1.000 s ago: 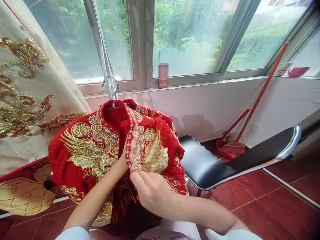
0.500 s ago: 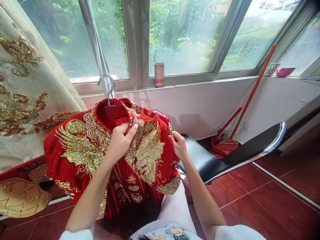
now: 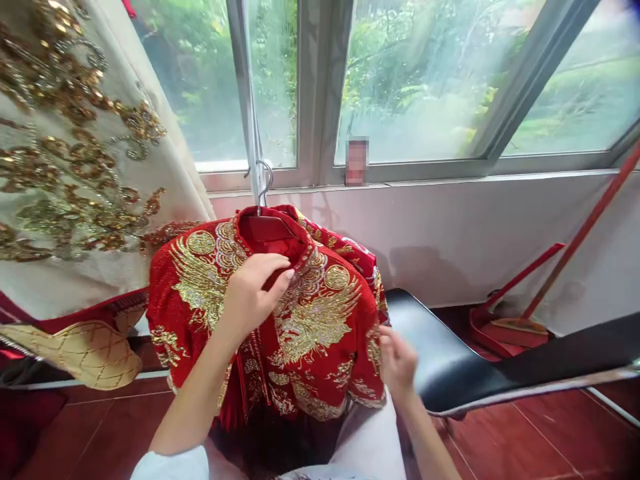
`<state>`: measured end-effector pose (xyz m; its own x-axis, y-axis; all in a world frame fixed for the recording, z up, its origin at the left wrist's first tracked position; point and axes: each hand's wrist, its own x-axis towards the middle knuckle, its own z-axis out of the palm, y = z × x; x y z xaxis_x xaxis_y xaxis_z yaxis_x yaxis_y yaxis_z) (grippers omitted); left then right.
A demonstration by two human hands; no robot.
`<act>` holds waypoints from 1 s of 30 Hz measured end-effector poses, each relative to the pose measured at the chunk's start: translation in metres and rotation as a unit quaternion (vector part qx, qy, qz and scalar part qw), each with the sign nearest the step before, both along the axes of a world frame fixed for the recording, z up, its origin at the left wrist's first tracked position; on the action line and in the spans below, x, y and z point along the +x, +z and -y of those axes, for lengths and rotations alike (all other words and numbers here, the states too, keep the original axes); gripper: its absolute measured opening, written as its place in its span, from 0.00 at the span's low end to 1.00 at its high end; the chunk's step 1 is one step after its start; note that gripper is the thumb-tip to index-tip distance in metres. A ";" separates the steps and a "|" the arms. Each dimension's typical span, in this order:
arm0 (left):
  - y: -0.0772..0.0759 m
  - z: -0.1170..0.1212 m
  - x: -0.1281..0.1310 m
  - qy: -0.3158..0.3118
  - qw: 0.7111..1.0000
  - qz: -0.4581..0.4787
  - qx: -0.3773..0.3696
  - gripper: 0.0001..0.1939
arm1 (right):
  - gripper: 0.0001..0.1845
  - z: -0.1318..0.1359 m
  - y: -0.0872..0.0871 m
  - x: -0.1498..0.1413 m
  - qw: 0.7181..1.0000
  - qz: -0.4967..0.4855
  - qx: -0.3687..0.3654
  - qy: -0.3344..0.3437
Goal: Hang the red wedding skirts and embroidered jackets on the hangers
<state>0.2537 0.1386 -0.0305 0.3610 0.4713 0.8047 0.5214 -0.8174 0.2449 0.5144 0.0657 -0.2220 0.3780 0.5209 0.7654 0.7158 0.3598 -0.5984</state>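
Note:
A red jacket (image 3: 320,327) with gold and silver embroidery hangs on a dark red hanger (image 3: 267,229) with a metal hook. My left hand (image 3: 257,287) is over the front of its collar, thumb and forefinger a little apart, the other fingers partly hidden; no cloth shows between them. My right hand (image 3: 399,360) is closed in a pinch at the edge of the jacket's sleeve on the right. Another patterned red garment (image 3: 345,245) shows behind the jacket.
A white strap (image 3: 255,133) holds the hook by the window. To the left hangs a cream curtain-like cloth (image 3: 175,167) with sequins. A black chair (image 3: 435,353) stands at right, with a red dustpan (image 3: 493,333) behind it. A blurred red box (image 3: 357,163) is on the sill.
My view has swung left, so everything sits further right. The jacket's right front, earlier pulled up by the collar, now lies flatter. My left fingers have loosened; my right hand stays at the sleeve.

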 end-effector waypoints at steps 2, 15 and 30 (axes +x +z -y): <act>0.010 0.003 -0.037 0.092 0.992 0.014 0.079 0.12 | 0.12 -0.003 0.043 0.011 0.997 -0.002 0.070 -0.020; -0.016 -0.045 -0.143 0.325 0.946 0.003 0.002 0.29 | 0.13 -0.091 0.185 -0.021 0.943 0.282 -0.127 0.125; -0.029 -0.026 -0.115 0.262 0.965 -0.014 -0.021 0.26 | 0.20 -0.107 0.246 0.013 0.873 0.250 -0.243 0.340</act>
